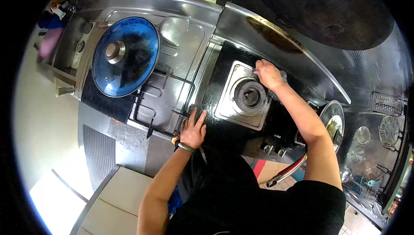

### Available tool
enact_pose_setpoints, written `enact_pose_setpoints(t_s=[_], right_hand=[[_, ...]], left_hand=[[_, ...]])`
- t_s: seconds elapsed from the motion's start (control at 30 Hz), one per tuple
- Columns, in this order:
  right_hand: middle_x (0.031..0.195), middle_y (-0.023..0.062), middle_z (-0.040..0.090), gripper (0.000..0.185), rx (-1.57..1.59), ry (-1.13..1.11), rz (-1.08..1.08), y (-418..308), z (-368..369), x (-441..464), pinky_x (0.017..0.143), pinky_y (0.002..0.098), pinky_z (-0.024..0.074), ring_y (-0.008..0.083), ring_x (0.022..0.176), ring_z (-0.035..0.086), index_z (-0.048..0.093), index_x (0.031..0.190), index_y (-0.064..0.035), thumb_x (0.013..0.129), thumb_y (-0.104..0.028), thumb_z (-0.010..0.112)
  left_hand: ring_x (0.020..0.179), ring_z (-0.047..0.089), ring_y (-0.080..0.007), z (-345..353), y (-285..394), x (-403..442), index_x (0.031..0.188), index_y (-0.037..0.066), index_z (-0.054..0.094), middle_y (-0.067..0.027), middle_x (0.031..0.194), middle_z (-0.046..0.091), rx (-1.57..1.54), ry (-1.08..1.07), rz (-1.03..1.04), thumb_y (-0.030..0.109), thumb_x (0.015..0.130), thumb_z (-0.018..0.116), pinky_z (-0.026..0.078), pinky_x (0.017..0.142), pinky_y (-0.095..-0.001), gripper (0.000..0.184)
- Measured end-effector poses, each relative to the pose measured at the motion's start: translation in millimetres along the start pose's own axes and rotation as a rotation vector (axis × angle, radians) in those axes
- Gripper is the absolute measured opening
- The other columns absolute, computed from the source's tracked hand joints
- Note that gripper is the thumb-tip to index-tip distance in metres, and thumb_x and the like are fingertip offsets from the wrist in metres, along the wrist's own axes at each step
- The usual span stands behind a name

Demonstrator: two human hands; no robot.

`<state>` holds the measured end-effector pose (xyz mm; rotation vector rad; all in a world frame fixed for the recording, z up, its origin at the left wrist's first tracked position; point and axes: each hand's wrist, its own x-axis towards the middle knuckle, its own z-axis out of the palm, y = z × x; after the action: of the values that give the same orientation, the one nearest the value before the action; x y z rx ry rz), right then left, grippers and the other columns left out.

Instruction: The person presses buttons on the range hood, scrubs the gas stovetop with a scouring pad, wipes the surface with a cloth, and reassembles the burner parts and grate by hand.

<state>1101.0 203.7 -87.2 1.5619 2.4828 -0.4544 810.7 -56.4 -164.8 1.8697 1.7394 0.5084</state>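
My right hand [268, 75] is at the far edge of the steel drip plate [230, 107], just beyond the round gas burner [250, 96]. Its fingers are curled down, and what they grip, if anything, is hidden. Something crumpled and translucent shows beside the knuckles, too unclear to name. My left hand [192, 132] rests with fingers spread at the left edge of the black glass hob [211, 138]. Close beside it, a black pan support [151, 132] lies on the steel drainboard [189, 49].
A pan with a blue-tinted glass lid [140, 64] stands on the left, with a broad metal turner [174, 31] behind it. A steel splash guard [319, 69] curves behind the hob. Another lidded pan [332, 114] is at the right, its red-and-black handle [286, 170] jutting towards my body.
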Motion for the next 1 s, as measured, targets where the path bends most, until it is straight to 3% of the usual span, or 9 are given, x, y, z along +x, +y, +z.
enact_pose_setpoints(t_s=[0.07,0.13,0.2,0.3,0.5,0.63,0.87,0.93,1.0], right_hand=[[0.104,0.0211,0.063,0.020,-0.067,0.214,-0.075,4,25,7,0.088,0.0479,0.0515,0.0396,0.102,0.062,0.060,0.104,-0.0017,0.087,-0.013,0.062],[0.106,0.0216,0.063,0.017,-0.053,0.112,-0.090,-22,16,30,0.086,0.0493,0.0521,0.0401,0.102,0.062,0.059,0.102,-0.0017,0.087,-0.010,0.060],[0.106,0.0218,0.063,0.015,-0.028,0.169,-0.119,-35,21,43,0.084,0.0504,0.0527,0.0414,0.100,0.063,0.058,0.099,-0.0022,0.086,-0.010,0.060],[0.106,0.0217,0.062,0.016,-0.069,0.111,-0.070,-17,15,30,0.084,0.0504,0.0522,0.0416,0.101,0.062,0.057,0.098,-0.0023,0.086,-0.012,0.061],[0.098,0.0243,0.065,0.016,0.041,0.162,-0.068,-12,20,26,0.083,0.0500,0.0517,0.0424,0.093,0.064,0.059,0.096,-0.0015,0.086,-0.013,0.064],[0.096,0.0234,0.065,0.016,-0.014,0.127,-0.135,-35,16,50,0.083,0.0468,0.0528,0.0400,0.094,0.064,0.060,0.093,-0.0013,0.085,-0.014,0.066],[0.106,0.0166,0.066,0.018,-0.088,0.029,-0.411,-45,-2,48,0.095,0.0420,0.0519,0.0346,0.107,0.062,0.064,0.097,-0.0019,0.082,-0.013,0.066],[0.108,0.0138,0.065,0.016,-0.134,-0.045,-0.642,-52,6,43,0.093,0.0431,0.0522,0.0324,0.103,0.063,0.065,0.097,-0.0047,0.082,-0.009,0.063],[0.105,0.0143,0.065,0.014,-0.119,-0.040,-0.716,-52,4,48,0.091,0.0438,0.0526,0.0325,0.101,0.063,0.065,0.096,-0.0045,0.083,-0.010,0.064]], left_hand=[[0.115,0.055,-0.0444,3,-1,0,0.153,0.029,0.036,-0.0209,0.150,0.040,0.007,0.017,0.014,0.022,0.089,0.064,0.047,0.097,-0.0538,0.070],[0.113,0.056,-0.0434,2,0,1,0.153,0.029,0.036,-0.0204,0.150,0.040,0.027,0.030,0.028,0.023,0.089,0.065,0.048,0.096,-0.0536,0.070],[0.112,0.056,-0.0431,-2,2,0,0.152,0.029,0.037,-0.0202,0.150,0.041,0.033,0.024,0.018,0.023,0.089,0.065,0.048,0.095,-0.0538,0.070],[0.128,0.047,-0.0461,-7,6,2,0.151,0.021,0.039,-0.0236,0.150,0.039,-0.022,-0.044,-0.022,0.013,0.089,0.064,0.042,0.107,-0.0506,0.068],[0.130,0.046,-0.0459,-12,11,3,0.152,0.024,0.038,-0.0237,0.151,0.038,-0.021,-0.074,-0.050,0.014,0.090,0.063,0.041,0.109,-0.0501,0.067],[0.117,0.054,-0.0454,-7,8,1,0.153,0.030,0.035,-0.0195,0.152,0.038,0.029,-0.023,-0.036,0.023,0.090,0.063,0.045,0.100,-0.0548,0.069],[0.121,0.051,-0.0474,2,3,0,0.154,0.029,0.033,-0.0212,0.151,0.038,-0.019,0.008,-0.005,0.022,0.091,0.061,0.043,0.103,-0.0550,0.069],[0.124,0.049,-0.0474,4,3,-1,0.154,0.029,0.032,-0.0217,0.151,0.038,-0.024,0.006,-0.009,0.022,0.092,0.060,0.042,0.105,-0.0548,0.069],[0.125,0.048,-0.0471,3,3,0,0.154,0.030,0.032,-0.0218,0.151,0.038,-0.011,0.011,-0.020,0.022,0.092,0.060,0.042,0.105,-0.0546,0.069]])
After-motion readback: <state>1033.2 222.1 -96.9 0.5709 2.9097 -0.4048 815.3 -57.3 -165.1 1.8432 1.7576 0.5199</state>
